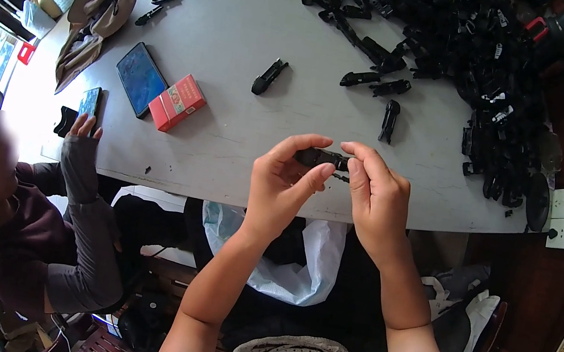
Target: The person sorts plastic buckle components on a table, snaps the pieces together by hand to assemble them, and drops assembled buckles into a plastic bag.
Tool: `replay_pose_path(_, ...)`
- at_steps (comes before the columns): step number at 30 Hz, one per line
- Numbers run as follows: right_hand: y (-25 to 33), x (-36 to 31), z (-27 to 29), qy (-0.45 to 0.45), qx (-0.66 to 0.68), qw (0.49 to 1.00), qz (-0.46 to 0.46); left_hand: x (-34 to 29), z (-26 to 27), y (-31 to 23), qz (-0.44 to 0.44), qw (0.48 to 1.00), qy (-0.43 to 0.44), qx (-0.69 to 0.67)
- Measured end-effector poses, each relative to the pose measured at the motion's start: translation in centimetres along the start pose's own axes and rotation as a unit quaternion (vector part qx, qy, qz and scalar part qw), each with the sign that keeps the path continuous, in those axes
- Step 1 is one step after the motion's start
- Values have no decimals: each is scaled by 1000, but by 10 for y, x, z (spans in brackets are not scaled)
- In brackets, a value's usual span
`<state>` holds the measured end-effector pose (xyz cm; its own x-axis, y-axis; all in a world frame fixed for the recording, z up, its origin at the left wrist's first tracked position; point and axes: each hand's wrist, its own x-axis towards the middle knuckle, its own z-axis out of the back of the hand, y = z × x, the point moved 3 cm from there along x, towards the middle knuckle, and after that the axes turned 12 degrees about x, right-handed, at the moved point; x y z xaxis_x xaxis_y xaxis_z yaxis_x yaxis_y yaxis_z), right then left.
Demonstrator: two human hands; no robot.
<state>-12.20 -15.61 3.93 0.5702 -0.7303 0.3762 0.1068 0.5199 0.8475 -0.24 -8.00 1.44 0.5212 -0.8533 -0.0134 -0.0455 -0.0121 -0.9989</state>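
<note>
In the head view, the left hand (275,181) pinches a small black part (318,157) between thumb and fingers; the right hand (380,198) seems to grip its other end, though the fingers hide much of the contact. The part is held up near the front edge of the desk (215,172), well apart from the black heap (440,31). Good handling likely calls for a steady left grip, light right-hand pressure and both ends kept aligned.

One held part (316,157), two phones (141,80) and one box (178,103) show.
</note>
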Motion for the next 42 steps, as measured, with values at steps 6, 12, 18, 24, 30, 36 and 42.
replay_pose_path(6,-20,-10,20,152,262,928,-219,-9,6,2,40,994,45,-92)
replay_pose_path(12,-26,-14,18,164,294,915,-223,-9,0,2,74,985,95,-122)
replay_pose_path(18,-43,58,8,191,240,947,-91,15,27,7,-13,1000,-22,7)
replay_pose_path(24,-96,196,-33,33,-121,984,129,24,65,30,-57,978,-118,162)
replay_pose_path(30,-134,275,-99,38,-323,945,-26,21,60,33,-96,972,-78,199)
replay_pose_path(36,-143,288,-130,87,-398,899,-159,24,63,31,-96,962,-91,237)
replay_pose_path(42,-137,248,-140,136,-342,930,-12,64,75,13,-115,848,-197,478)
